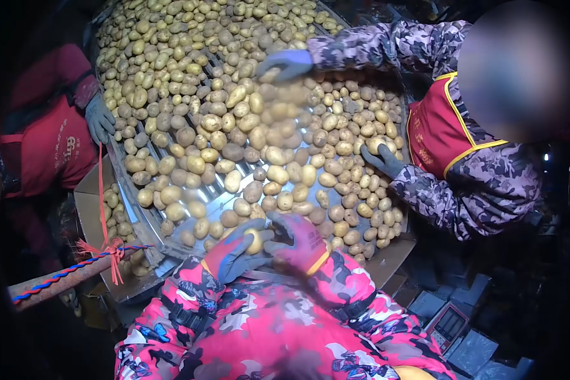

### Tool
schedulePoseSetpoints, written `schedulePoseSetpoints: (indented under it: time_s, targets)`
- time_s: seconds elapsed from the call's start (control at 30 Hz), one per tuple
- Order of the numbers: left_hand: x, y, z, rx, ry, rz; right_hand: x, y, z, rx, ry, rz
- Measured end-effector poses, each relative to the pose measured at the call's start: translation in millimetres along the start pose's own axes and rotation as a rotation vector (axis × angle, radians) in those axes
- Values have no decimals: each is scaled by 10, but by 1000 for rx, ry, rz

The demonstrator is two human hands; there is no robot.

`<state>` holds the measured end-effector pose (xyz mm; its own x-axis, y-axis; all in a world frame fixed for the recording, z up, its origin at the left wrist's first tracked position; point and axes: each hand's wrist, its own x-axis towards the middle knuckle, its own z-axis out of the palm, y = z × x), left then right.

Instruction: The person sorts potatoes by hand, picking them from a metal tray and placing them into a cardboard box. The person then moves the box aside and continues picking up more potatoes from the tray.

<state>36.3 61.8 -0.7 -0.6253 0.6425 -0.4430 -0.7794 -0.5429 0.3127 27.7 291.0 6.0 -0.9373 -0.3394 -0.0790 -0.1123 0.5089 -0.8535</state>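
Note:
My left hand (237, 253), in a grey and red work glove, is closed around a yellow potato (254, 241) at the near edge of the sorting table. Just right of it is my right hand (299, 242), in a grey and purplish-pink glove. Its fingers and thumb curve toward the left hand with a dark gap between them, and no potato shows in it. Loose potatoes (285, 201) lie right in front of both hands, over the table's shiny metal surface (216, 204).
Across to the right, a co-worker in a red apron (438, 123) has one gloved hand (287, 63) over the heap and another (384, 159) at a potato. At left, another person's gloved hand (99, 119) rests at the rim. A rope-wrapped pole (60, 278) and a cardboard box (90, 212) stand near.

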Motion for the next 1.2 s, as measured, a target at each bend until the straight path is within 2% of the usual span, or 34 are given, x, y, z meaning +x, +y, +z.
schedulePoseSetpoints:
  time_s: [0.1,0.17,0.23,0.27,0.37,0.47,0.5,0.53,0.57,0.6,0.63,0.67,0.7,0.73,0.77,0.8,0.83,0.87,0.9,0.97,1.0,1.03,1.07,1.13,1.17,1.2]
  targets:
    - [-126,118,-41,126,-44,6,-80,353,-97,-214,203,25]
    - [-272,171,-8,212,-26,56,-161,389,-177,272,175,329]
    - [-357,195,-41,321,-92,159,-249,647,-183,-105,134,163]
    - [-372,173,-102,283,-103,172,-233,389,-218,-18,69,225]
    - [-496,129,-122,150,-27,206,-276,455,-76,-104,13,241]
    - [-474,35,-215,227,-98,306,-322,757,-39,-288,-3,120]
    - [-580,63,-298,293,-60,360,-262,752,-42,-305,-31,245]
    - [-754,68,-450,420,80,342,-237,878,-57,-219,-41,186]
    - [-941,-18,-595,419,208,344,-174,880,-43,-291,-53,157]
    - [-1119,-96,-740,414,335,343,-163,1089,14,-175,-14,123]
    - [-1238,-209,-809,287,402,377,-151,1089,32,-190,-2,67]
    - [-1444,-172,-735,308,584,414,-126,1092,60,-205,11,10]
    - [-1598,-321,-972,-4,495,393,-207,1072,-35,-175,12,20]
    - [-1881,-401,-1087,197,626,482,-201,1054,-32,-143,9,32]
    - [-2147,-444,-1238,-221,648,524,-179,1052,-36,-116,7,48]
    - [-2534,-640,-1828,-579,85,531,-160,1054,-36,-102,-6,52]
    - [-2793,-658,-2048,-459,316,892,-146,1060,-47,-90,-19,60]
    - [-3051,-673,-2264,-180,778,1236,-135,1065,-62,-78,-30,68]
    - [-3308,-689,-2481,13,1261,1382,-130,1065,-82,-69,-41,77]
    - [-3747,-303,-2104,-1021,1182,1636,-99,1059,-69,-122,-42,65]
    - [-3922,-443,-2258,-1890,303,1568,-103,1043,-73,-151,-34,63]
    - [-4046,-692,-2492,-2487,-757,1134,-99,982,-46,-177,-80,74]
    - [-4008,-853,-2657,-2672,-1875,294,-97,877,-18,-214,-109,98]
    - [-3404,-676,-2346,-3042,-1678,-549,-223,1052,-72,-389,-57,46]
    - [-3110,-670,-2465,-3121,-1421,-705,-306,1048,-94,-360,-53,49]
    - [-2632,-475,-2313,-3411,-1763,-1275,-335,729,-124,-292,-43,76]
